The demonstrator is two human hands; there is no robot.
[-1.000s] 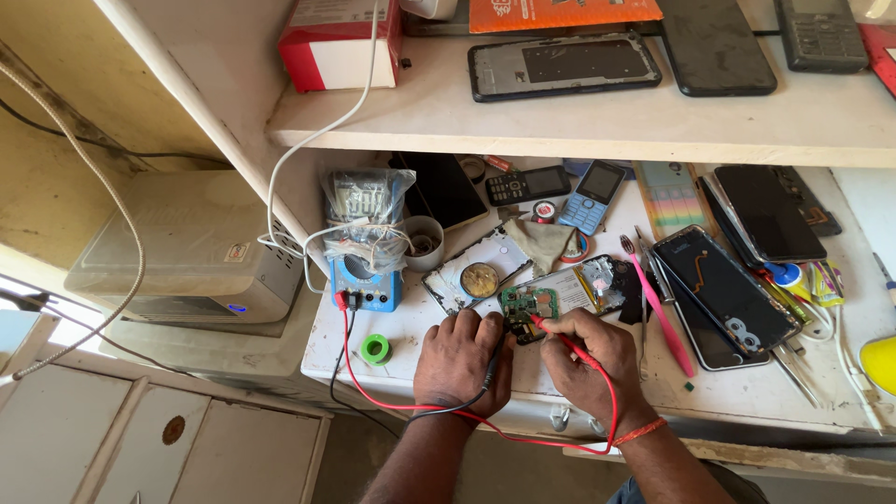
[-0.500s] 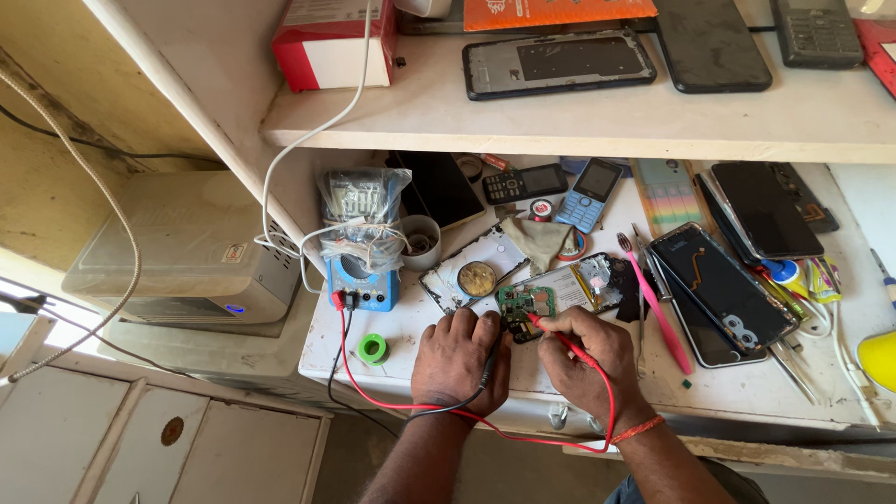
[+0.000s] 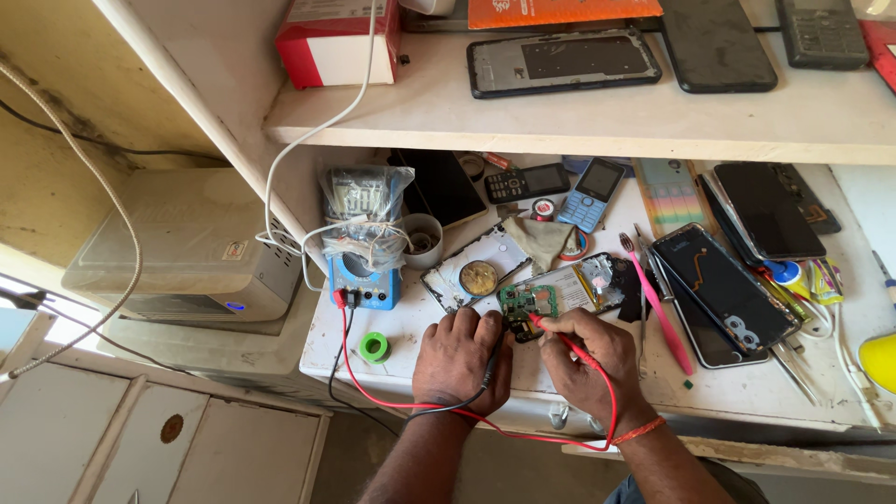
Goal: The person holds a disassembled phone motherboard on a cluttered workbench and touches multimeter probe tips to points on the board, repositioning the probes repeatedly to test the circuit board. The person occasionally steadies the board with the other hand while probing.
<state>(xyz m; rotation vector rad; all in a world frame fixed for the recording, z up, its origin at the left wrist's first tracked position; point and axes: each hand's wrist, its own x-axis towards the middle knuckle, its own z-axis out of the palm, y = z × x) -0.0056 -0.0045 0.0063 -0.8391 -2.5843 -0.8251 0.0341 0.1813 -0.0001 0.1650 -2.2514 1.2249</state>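
Head camera, looking down at a cluttered white worktop: a person probes a small green circuit board with the two leads of a blue multimeter. The board lies flat just right of the meter, beside a stripped phone frame. The right hand is closed around the red probe, pinched like a pen, its tip resting on the board's lower right edge. The left hand is curled, knuckles up, fingers bent down at the board's near left edge; a black lead runs from under its palm, so it appears to grip the black probe, though the tip itself is hidden beneath the fingers. Both hands sit just below the board, touching or nearly touching it.

The red lead loops from the meter's sockets off the worktop's front edge and back up to the right wrist. Judging by the layout, testing is under way: the phone is already opened, the board is out and the leads are plugged in, while reassembly has not been done, as the frame and a black back cover right of the board lie apart. Whether the meter's display shows a reading cannot be told; a crumpled plastic bag covers its upper half.

A green tape roll sits below the meter. Far right of it lie a pink tool, several phones and spare screens. More handsets rest on the shelf above.
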